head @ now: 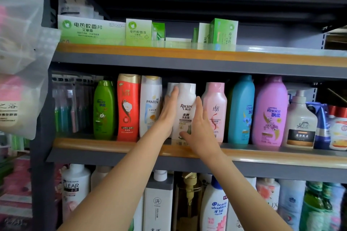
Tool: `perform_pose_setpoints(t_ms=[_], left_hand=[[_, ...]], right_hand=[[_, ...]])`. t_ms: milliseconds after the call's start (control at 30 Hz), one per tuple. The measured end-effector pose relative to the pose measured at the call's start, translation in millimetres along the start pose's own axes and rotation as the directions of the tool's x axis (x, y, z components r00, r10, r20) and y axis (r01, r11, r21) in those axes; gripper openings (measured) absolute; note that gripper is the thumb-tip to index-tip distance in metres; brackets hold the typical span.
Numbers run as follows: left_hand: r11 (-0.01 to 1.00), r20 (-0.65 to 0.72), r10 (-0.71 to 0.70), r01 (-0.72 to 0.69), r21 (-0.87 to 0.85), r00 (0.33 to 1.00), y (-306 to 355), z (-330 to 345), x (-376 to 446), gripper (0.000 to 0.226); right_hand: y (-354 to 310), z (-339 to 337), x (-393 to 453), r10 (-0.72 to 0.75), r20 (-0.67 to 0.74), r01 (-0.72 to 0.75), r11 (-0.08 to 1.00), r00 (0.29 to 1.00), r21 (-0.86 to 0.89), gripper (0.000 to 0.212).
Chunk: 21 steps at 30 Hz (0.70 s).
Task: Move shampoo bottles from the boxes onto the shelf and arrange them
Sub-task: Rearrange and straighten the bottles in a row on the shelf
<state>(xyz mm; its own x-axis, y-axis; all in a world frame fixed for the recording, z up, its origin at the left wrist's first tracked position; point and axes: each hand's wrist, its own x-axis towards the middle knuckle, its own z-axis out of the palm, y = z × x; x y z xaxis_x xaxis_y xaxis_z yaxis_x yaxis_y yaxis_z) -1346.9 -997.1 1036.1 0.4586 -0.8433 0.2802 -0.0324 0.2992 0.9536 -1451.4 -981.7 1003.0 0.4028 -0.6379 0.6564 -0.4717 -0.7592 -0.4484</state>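
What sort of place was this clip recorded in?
Most likely a small shop or stockroom aisle. Grey metal shelving carries rows of branded shampoo bottles, such as the white Raclen bottle between the person's hands, with green mosquito-repellent boxes above and more toiletries below.

Both hands, left [169, 112] and right [199, 129], flank the upright white Raclen bottle [185, 107] on the shelf [112, 146].
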Motion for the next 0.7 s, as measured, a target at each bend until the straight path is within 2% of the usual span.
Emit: perform_pose_setpoints(t_ms=[33, 133, 267, 400, 500, 567, 667, 700], left_hand=[[1.000, -0.001, -0.015, 0.015, -0.011, 1.000, 0.8, -0.2, -7.1, 0.116], [0.999, -0.043, -0.037, 0.036, -0.013, 0.998, 6.5, 0.0, -22.1, 0.086], [0.998, -0.059, -0.060, 0.061, 0.017, 0.996, 6.6, 2.1, -24.1, 0.098], [0.997, -0.069, -0.067, 0.070, 0.034, 0.995, -4.1, 1.0, -12.4, 0.121], [0.995, -0.060, -0.072, 0.076, 0.065, 0.996, -9.1, 0.1, -6.3, 0.124], [0.994, -0.054, -0.087, 0.090, 0.063, 0.995, 0.6, 0.2, -18.6, 0.116], [0.992, -0.011, -0.100, 0.101, 0.070, 0.995, 10.4, -0.4, -30.7, 0.081], [0.993, -0.013, -0.104, 0.105, 0.062, 0.995, 10.4, -1.0, -30.9, 0.077]], right_hand=[[0.0, 0.2, -0.1, 0.001, 0.000, -0.001, 1.000, 1.000, 0.004, 0.100], [0.4, -0.2, 0.3, 0.011, -0.001, -0.011, 1.000, 1.000, 0.016, 0.099], [-0.5, -1.0, -0.4, 0.014, 0.003, -0.014, 1.000, 1.000, 0.012, 0.099], [-0.6, -2.9, 0.3, 0.027, 0.016, -0.027, 0.999, 1.000, 0.019, 0.099], [-2.5, -4.1, 0.6, 0.034, 0.023, -0.034, 0.999, 0.999, 0.008, 0.099], [-3.2, -3.9, 0.2, 0.037, 0.021, -0.037, 0.999, 0.999, -0.001, 0.100], [-3.8, -3.0, -0.6, 0.038, 0.018, -0.038, 0.999, 0.999, -0.016, 0.099], [-4.1, -3.1, -0.6, 0.040, 0.016, -0.040, 0.999, 0.999, -0.020, 0.100]])
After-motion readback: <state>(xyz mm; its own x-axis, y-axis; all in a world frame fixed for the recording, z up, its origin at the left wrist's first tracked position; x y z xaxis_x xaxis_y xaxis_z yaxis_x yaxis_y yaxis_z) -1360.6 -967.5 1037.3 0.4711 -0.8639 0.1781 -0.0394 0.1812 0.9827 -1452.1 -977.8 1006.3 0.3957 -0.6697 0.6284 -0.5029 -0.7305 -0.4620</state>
